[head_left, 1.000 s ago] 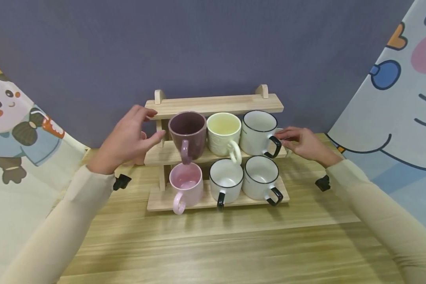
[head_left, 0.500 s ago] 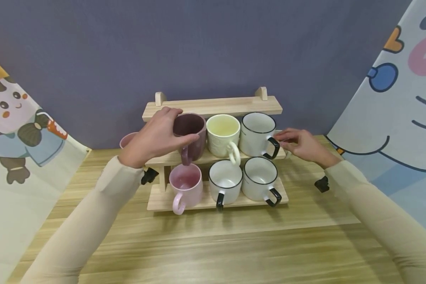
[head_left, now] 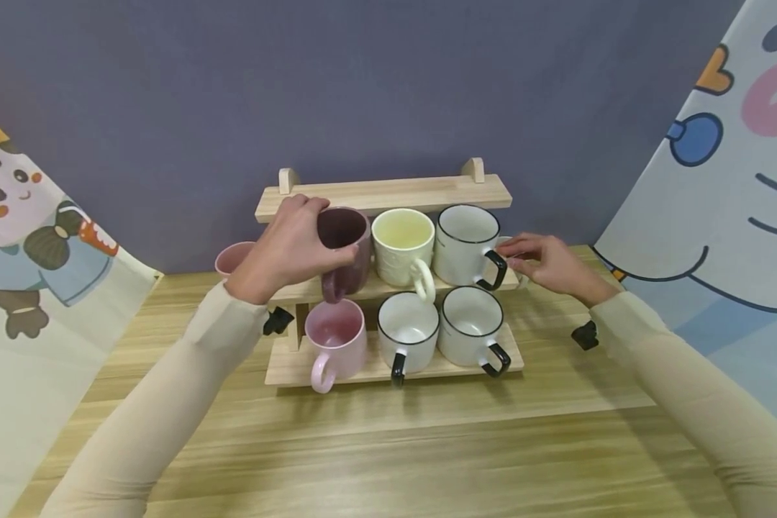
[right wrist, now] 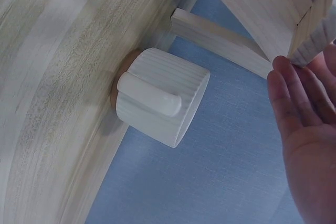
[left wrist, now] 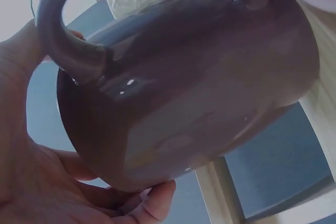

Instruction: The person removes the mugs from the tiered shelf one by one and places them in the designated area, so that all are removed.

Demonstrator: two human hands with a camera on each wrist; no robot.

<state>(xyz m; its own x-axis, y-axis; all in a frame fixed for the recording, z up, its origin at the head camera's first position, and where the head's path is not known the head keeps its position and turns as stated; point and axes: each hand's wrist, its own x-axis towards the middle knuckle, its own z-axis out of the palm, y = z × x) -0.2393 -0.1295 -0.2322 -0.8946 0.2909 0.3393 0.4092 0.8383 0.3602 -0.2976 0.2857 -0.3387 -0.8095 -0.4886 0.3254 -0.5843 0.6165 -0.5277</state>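
Note:
My left hand grips the plum-purple mug near its rim, thumb in front and fingers on the far side. This mug stands at the left of the rack's middle shelf, its handle pointing forward. The fingers partly cover it in the head view. Beside it are a pale yellow mug and a white mug with a black rim and handle. My right hand pinches the right end of the wooden rack's middle shelf; the thumb is mostly hidden in the right wrist view.
A pink mug and two black-rimmed white mugs stand on the bottom shelf. Another pink mug sits left of the rack. A ribbed white cup stands to the right, below my right hand. A dark backdrop hangs behind.
My left hand has moved right from beside the rack to the purple mug and taken hold of it. This uncovered the pink mug at the left. My right hand has stayed in place.

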